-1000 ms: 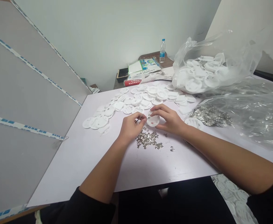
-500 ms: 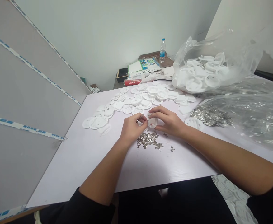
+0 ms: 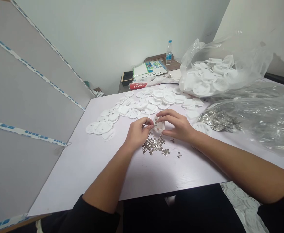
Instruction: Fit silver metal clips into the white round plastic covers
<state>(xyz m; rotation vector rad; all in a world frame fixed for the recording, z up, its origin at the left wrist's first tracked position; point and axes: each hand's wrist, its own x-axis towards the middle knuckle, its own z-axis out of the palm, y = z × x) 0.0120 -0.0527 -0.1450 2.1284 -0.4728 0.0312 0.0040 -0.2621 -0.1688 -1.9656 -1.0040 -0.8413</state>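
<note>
My right hand point(image 3: 178, 126) grips a white round plastic part point(image 3: 159, 127) by its edge, fingers over the top and thumb below. My left hand point(image 3: 139, 132) is closed in a pinch at that part's left side. Between its thumb and forefinger is a small metal piece point(image 3: 154, 125), mostly hidden by the fingertips. Just below both hands lies a loose pile of small silvery metal pieces point(image 3: 154, 145). One stray metal piece point(image 3: 179, 155) rests to the right of the pile.
Many white round parts point(image 3: 144, 103) spread across the back of the table point(image 3: 83, 168). To the right stand a clear bag of white parts point(image 3: 205, 77) and a bag of metal pieces point(image 3: 219, 119). A water bottle point(image 3: 169, 53) is behind. A partition point(image 3: 35, 97) borders the left.
The white part tilts slightly more open to view as my right fingers shift a little right. My left hand's pinch has moved slightly in against the part's left side.
</note>
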